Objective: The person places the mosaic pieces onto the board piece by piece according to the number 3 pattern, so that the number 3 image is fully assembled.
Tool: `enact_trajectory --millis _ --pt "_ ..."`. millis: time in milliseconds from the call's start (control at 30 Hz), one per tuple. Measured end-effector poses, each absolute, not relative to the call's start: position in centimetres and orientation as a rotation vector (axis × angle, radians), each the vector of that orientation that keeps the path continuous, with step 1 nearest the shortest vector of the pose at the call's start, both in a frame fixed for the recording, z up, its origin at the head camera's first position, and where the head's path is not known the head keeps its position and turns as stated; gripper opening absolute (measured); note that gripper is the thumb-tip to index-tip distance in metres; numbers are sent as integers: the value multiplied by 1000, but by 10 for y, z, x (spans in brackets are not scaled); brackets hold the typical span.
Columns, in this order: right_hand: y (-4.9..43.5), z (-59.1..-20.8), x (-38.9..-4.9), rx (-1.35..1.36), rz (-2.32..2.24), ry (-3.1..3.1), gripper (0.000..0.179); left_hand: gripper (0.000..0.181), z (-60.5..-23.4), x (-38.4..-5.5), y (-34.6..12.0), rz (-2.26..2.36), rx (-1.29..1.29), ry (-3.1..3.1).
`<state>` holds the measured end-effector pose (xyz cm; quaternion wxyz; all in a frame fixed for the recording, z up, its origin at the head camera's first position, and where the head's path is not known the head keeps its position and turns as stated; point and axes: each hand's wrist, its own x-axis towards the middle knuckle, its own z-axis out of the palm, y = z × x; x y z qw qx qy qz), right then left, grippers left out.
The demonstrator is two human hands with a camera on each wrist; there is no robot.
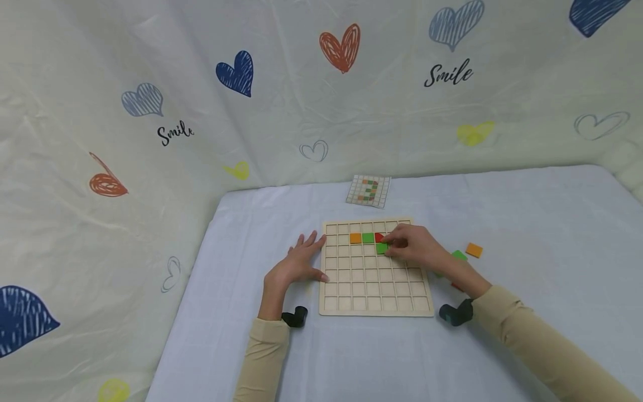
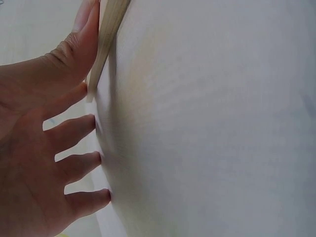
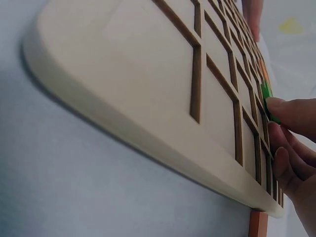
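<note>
- The right hand holds a green tile in a narrow pinch of thumb and fingers; the tile is at the grid board, just below the red tile in the head view. Whether it lies flat in its cell I cannot tell, as the fingertips cover part of it.
- The left hand is spread wide and grips nothing: thumb and forefinger meet the board's left edge, the other fingertips rest on the cloth. That looks like a sound brace — steady sideways contact, no lifting.
- To seat the piece well, square its edges with the raised ribs before pressing; pushing down while a corner rides on a rib would likely tip it.
- Mind the red tile: a finger sits close enough to nudge it, so a light pinch is best.
- With the edges inside the ribs, a gentle press on the middle should serve better than more squeezing.
- For the right column, compare with the pattern card beyond the board, counting from the orange tile and the second green tile.
- A loose orange tile and a loose green tile lie near the right wrist — lift clear of them when withdrawing.
</note>
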<state>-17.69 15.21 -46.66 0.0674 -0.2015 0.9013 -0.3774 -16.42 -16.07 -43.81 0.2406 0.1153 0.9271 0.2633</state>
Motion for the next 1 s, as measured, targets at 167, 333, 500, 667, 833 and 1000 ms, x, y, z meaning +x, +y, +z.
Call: enact_trajectory --millis 167,333,500,667,833,1000 --pt "153 -468 -176 -635 -1095 2742 27 106 -439 -164 -159 724 313 2537" --pt "155 -467 -174 -637 -1086 2745 28 106 -440 -164 -159 714 308 2534" --pt "162 -465 -171 -669 -1075 2775 26 106 -442 -164 -159 714 304 2535" --pt "172 -461 -167 -665 -1067 2802 23 106 -440 -164 -159 708 307 2535" --pt "184 -459 -164 -652 -1037 2831 21 105 -439 -164 -160 706 305 2534" --pt "195 -458 -159 -690 -1041 2849 19 104 -439 -164 -159 700 308 2539"
